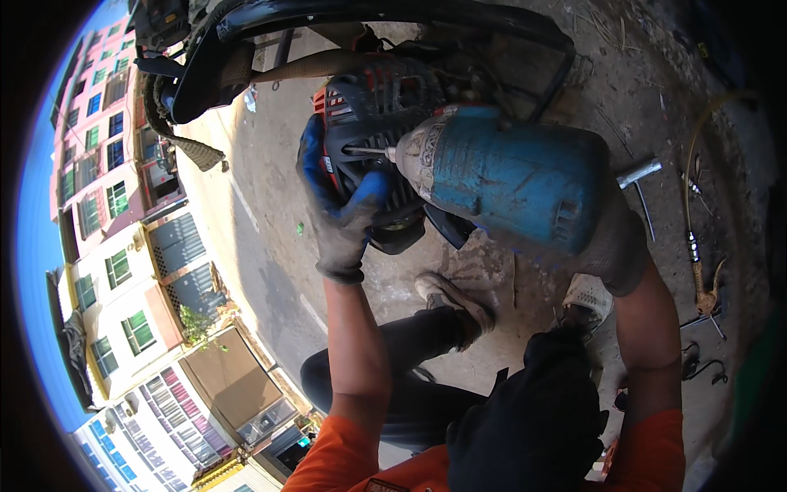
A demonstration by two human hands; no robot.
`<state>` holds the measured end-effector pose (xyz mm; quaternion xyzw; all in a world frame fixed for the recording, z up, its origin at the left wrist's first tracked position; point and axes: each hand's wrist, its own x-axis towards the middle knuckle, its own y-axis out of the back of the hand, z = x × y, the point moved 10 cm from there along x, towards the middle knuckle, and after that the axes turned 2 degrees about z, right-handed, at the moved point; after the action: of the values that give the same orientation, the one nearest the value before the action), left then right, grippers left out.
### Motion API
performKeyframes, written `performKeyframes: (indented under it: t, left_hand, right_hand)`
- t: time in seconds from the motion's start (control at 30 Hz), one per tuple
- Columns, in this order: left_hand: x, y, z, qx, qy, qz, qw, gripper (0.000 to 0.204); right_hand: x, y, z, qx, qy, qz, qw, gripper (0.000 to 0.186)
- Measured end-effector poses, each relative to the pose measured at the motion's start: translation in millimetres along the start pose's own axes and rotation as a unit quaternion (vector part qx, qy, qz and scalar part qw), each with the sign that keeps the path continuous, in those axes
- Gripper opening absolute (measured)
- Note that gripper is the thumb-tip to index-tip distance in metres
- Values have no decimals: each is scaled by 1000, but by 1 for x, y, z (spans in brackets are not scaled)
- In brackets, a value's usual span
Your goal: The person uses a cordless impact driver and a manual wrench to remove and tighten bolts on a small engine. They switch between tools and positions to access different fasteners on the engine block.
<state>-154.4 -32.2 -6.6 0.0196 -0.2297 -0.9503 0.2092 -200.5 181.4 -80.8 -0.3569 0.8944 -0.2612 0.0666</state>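
Note:
My right hand [616,250], in a dark grey glove, is closed round the rear of a blue power driver [516,176]; the driver's body hides most of its fingers. The driver lies almost level, its worn pale nose pointing left. From the nose a thin metal bit [366,151] reaches into an opening in the black slotted cover of a small engine [384,102] with red parts. My left hand [344,201], in a blue and grey glove, grips the engine's near left side, thumb and fingers round the cover. Where the bit's tip ends is hidden.
Black bent tubing [393,18] and a woven strap [197,153] surround the engine's far side. On the ground at right lie a T-handled wrench [639,175] and a yellowish hose [693,152] with metal fittings. My shoe [455,305] rests below the engine; a street and buildings [135,279] stand left.

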Motion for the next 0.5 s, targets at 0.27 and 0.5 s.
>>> performKeyframes:
  t: [0.27, 0.5]
  left_hand:
    - [9, 10, -14, 16, 33, 41, 998, 73]
    - [18, 13, -10, 61, 48, -5, 997, 87]
  right_hand:
    - [-15, 30, 1, 55, -72, 63, 994, 67]
    - [-13, 36, 5, 57, -157, 72, 983, 54]
